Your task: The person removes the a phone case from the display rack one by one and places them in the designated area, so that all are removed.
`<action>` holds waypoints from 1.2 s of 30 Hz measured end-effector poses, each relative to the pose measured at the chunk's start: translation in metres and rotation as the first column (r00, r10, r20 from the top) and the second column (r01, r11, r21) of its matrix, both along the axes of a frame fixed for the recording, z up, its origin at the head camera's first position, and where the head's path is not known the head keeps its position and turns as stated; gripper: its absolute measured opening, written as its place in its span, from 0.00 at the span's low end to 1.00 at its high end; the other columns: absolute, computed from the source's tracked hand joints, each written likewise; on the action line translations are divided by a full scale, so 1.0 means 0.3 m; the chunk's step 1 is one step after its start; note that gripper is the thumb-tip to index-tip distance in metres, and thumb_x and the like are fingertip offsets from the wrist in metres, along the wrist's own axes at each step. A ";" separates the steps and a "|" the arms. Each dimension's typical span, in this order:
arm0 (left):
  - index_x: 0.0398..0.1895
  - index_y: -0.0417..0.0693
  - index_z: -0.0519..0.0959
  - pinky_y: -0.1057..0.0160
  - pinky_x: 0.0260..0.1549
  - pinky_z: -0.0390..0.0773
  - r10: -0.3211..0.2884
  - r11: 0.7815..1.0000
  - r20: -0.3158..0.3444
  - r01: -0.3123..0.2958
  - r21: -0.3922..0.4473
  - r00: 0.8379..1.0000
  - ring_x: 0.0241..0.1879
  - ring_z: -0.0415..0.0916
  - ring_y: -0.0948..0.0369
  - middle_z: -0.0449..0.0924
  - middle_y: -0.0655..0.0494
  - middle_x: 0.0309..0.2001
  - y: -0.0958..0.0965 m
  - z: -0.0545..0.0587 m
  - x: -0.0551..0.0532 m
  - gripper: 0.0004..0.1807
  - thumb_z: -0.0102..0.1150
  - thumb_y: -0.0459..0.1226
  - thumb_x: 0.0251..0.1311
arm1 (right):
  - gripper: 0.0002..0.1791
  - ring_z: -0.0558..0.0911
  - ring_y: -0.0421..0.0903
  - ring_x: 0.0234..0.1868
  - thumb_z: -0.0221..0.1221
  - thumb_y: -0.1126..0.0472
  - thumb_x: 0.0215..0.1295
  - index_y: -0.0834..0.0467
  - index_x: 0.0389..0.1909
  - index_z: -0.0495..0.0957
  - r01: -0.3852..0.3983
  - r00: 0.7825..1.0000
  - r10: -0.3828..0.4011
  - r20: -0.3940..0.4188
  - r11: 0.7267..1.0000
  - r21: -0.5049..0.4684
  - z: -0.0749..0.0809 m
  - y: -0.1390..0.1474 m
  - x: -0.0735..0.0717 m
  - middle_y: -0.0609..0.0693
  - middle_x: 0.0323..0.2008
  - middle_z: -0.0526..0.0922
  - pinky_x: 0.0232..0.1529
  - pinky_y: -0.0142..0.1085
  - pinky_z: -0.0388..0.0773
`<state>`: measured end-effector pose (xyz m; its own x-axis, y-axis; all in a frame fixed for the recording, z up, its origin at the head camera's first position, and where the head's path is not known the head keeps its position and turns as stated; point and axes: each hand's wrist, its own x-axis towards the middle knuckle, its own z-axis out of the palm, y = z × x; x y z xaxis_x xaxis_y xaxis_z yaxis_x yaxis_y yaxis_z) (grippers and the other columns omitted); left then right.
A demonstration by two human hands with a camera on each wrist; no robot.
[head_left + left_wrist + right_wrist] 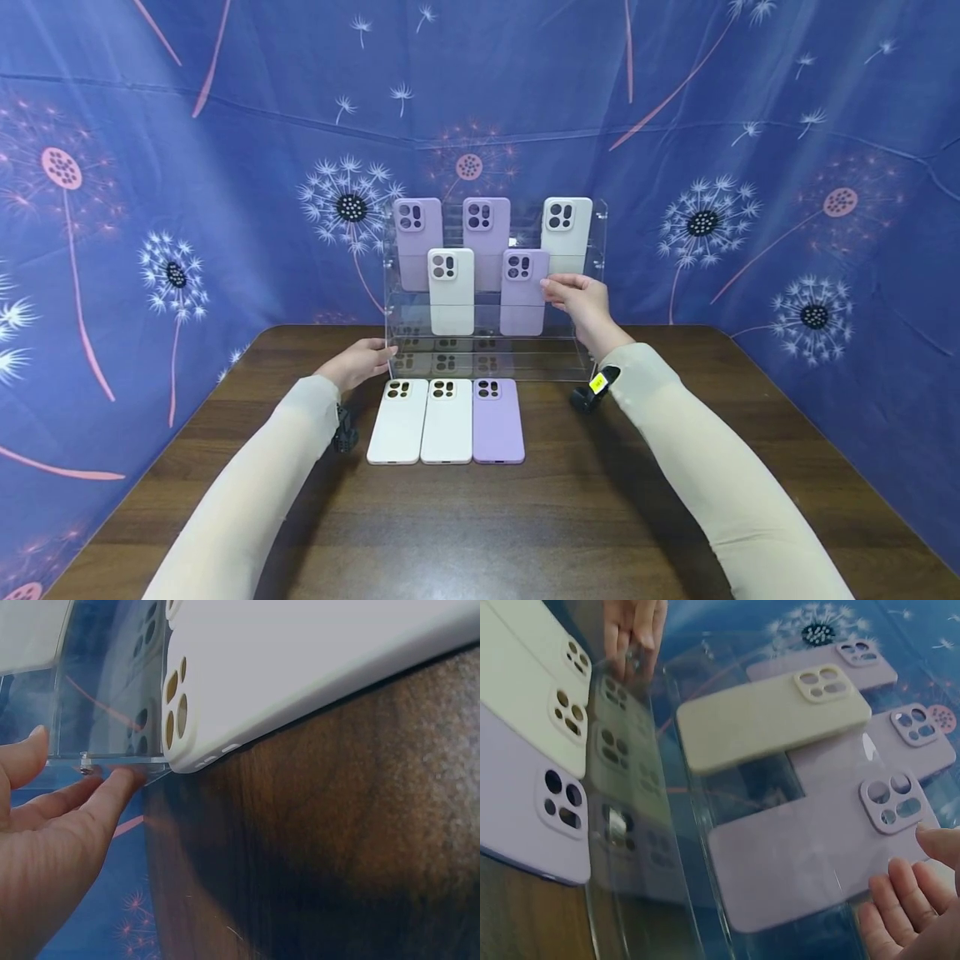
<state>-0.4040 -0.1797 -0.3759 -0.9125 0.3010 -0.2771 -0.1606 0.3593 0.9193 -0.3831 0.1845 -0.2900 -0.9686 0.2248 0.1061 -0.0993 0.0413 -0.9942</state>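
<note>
A clear acrylic display stand (pixel 487 364) holds phone cases on two levels. My right hand (pixel 585 304) is at the right edge of a lilac phone case (pixel 522 300) on the lower level; its thumb (pixel 939 844) is by the camera cutout, with the other fingers slightly bent below and a gap between. Beside that case leans a white phone case (pixel 452 300). At the stand's left side, my left hand (pixel 362 363) touches the clear side panel (pixel 112 760) with nearly straight fingers (pixel 112 795).
Higher up stand two lilac cases (pixel 418 242) and a white case (pixel 567 225). On the wooden table (pixel 480 533), in front of the stand, two white cases (pixel 397 425) and a lilac case (pixel 498 425) lie side by side. Blue dandelion-print cloth (pixel 255 167) hangs behind.
</note>
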 end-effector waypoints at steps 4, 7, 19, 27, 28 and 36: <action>0.75 0.31 0.34 0.50 0.76 0.54 -0.001 1.000 0.000 0.001 0.005 1.000 0.75 0.43 0.43 0.39 0.34 0.76 0.001 -0.003 0.006 0.36 0.38 0.39 0.77 | 0.16 0.84 0.44 0.36 0.67 0.61 0.60 0.64 0.47 0.80 0.082 0.996 -0.081 -0.024 0.996 0.030 0.005 -0.005 -0.023 0.38 0.24 0.81 0.52 0.37 0.85; 0.75 0.31 0.34 0.50 0.76 0.54 -0.002 1.000 0.000 0.002 0.008 1.000 0.76 0.43 0.43 0.39 0.34 0.76 0.000 -0.005 0.007 0.36 0.38 0.39 0.77 | 0.18 0.84 0.46 0.37 0.68 0.61 0.59 0.66 0.48 0.80 0.127 0.992 -0.126 -0.027 0.991 0.047 0.003 -0.006 -0.036 0.41 0.26 0.81 0.54 0.40 0.85; 0.75 0.31 0.31 0.50 0.76 0.53 -0.024 1.000 0.000 0.024 0.016 1.000 0.76 0.42 0.43 0.35 0.33 0.76 -0.021 0.007 0.012 0.38 0.37 0.40 0.77 | 0.18 0.79 0.43 0.37 0.69 0.59 0.58 0.65 0.46 0.82 0.113 0.989 -0.139 0.043 0.920 0.375 0.021 -0.028 -0.068 0.56 0.44 0.82 0.45 0.35 0.82; 0.75 0.33 0.29 0.51 0.77 0.52 -0.034 0.999 0.004 0.034 0.019 0.999 0.76 0.41 0.44 0.34 0.34 0.76 -0.025 -0.002 0.010 0.38 0.37 0.40 0.77 | 0.17 0.79 0.44 0.37 0.68 0.59 0.60 0.65 0.46 0.82 0.080 0.986 -0.133 0.097 0.903 0.421 0.021 -0.022 -0.073 0.55 0.45 0.81 0.42 0.33 0.79; 0.75 0.33 0.29 0.51 0.77 0.53 -0.034 0.999 0.006 0.034 0.015 0.999 0.76 0.41 0.45 0.34 0.35 0.76 -0.025 -0.004 0.010 0.38 0.37 0.41 0.77 | 0.17 0.80 0.45 0.38 0.68 0.59 0.60 0.64 0.46 0.82 0.080 0.986 -0.135 0.102 0.904 0.420 0.018 -0.021 -0.075 0.55 0.46 0.81 0.44 0.34 0.80; 0.75 0.33 0.30 0.50 0.77 0.53 -0.042 0.999 -0.003 0.042 0.014 0.999 0.76 0.41 0.44 0.34 0.34 0.76 -0.019 -0.013 0.004 0.39 0.38 0.42 0.77 | 0.17 0.84 0.53 0.47 0.68 0.58 0.60 0.63 0.47 0.83 0.099 0.984 -0.150 0.099 0.912 0.399 0.006 -0.016 -0.086 0.57 0.50 0.82 0.53 0.40 0.81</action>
